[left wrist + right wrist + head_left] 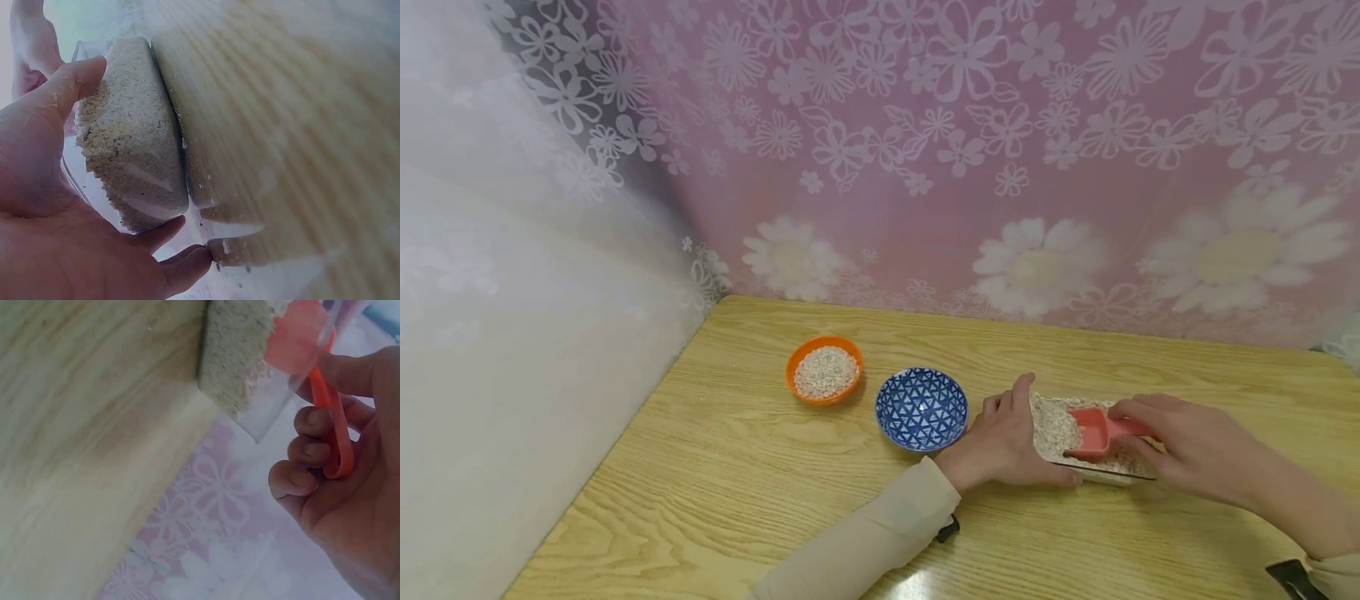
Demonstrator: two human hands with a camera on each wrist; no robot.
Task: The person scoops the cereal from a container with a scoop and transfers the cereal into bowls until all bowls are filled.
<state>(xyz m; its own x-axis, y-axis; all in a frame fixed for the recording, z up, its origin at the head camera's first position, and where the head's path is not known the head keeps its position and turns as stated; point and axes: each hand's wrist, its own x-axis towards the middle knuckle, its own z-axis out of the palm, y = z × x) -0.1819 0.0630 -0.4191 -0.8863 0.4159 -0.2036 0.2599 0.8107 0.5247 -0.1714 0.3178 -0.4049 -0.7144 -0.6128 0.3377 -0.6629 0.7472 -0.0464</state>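
Note:
A clear rectangular container (1103,476) filled with pale oat-like flakes (1054,427) stands on the right part of the table. My left hand (1000,442) grips its left end, thumb along the near side and fingers round the far corner; the left wrist view has thumb and fingers on opposite sides of the container (164,106). By its handle (338,440), my right hand (1202,450) holds a red scoop (1092,433), fingers curled round it. The scoop's head sits inside the container, its lower part sunk among the flakes.
Just left of my left hand is a blue-and-white patterned bowl (922,410) with nothing in it. Farther left and back, an orange bowl (792,367) holds more pale flakes (826,372). A pink flowered curtain (880,167) hangs behind the wooden table (715,492).

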